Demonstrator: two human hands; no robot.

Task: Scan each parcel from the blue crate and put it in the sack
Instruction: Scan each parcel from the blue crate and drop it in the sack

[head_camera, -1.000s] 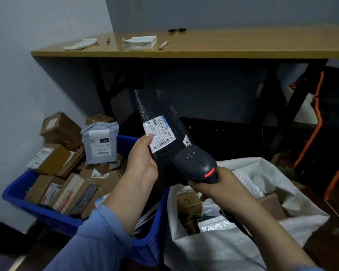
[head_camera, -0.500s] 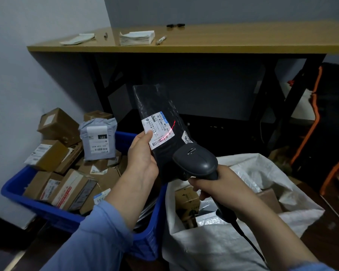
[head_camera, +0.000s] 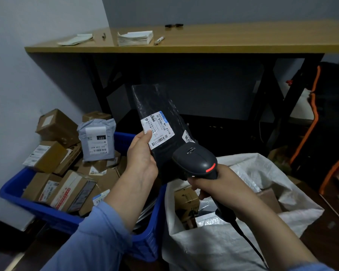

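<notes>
Bearing label [head_camera: 158,132] "M1 A21B", black parcel [head_camera: 155,102] beside scanner [head_camera: 196,161]; grey bag [head_camera: 98,141] "231".

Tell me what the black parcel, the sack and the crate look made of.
The black parcel looks like thin plastic film: glossy, with wrinkles catching light. The sack is probably woven plastic: matte white, fine weave, stiff folds. The crate seems to be rigid moulded plastic: uniform blue, smooth rim.
</notes>
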